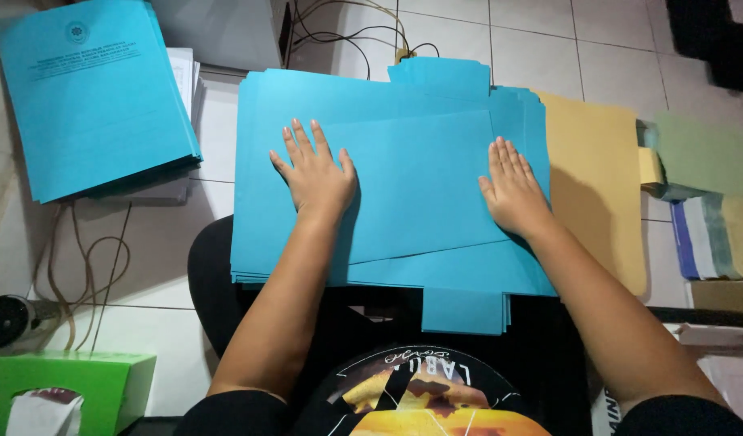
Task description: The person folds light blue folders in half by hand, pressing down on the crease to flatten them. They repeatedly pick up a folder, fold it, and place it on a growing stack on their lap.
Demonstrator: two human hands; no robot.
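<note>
Head view, looking down at the lap and the tiled floor (pixel 549 40).

A stack of blue card folders (pixel 403 186) rests across the person's lap, its far edge reaching out over the floor. The top sheet sits a little askew on the ones below; tabs stick out at the far and near edges.

Left hand (pixel 315 173): flat, fingers spread, palm pressing the left half of the top sheet. It grips nothing.

Right hand (pixel 512 190): flat too, fingers together, pressing near the right edge of the top sheet. Nothing is clasped.

Handling, as a judgement: each sheet is light, thin and fairly stiff, and will bend if lifted by one corner. The smooth faces are likely to slide over each other (the skewed top sheet suggests it). Best taken by both side edges, or by pinching a tab; the whole stack wants two hands underneath.

Around: a second pile of blue folders (pixel 93 93) at the far left on the floor, a tan folder (pixel 597 186) just right of the stack, loose cables (pixel 89 258), and a green tissue box (pixel 73 387) at the near left.
</note>
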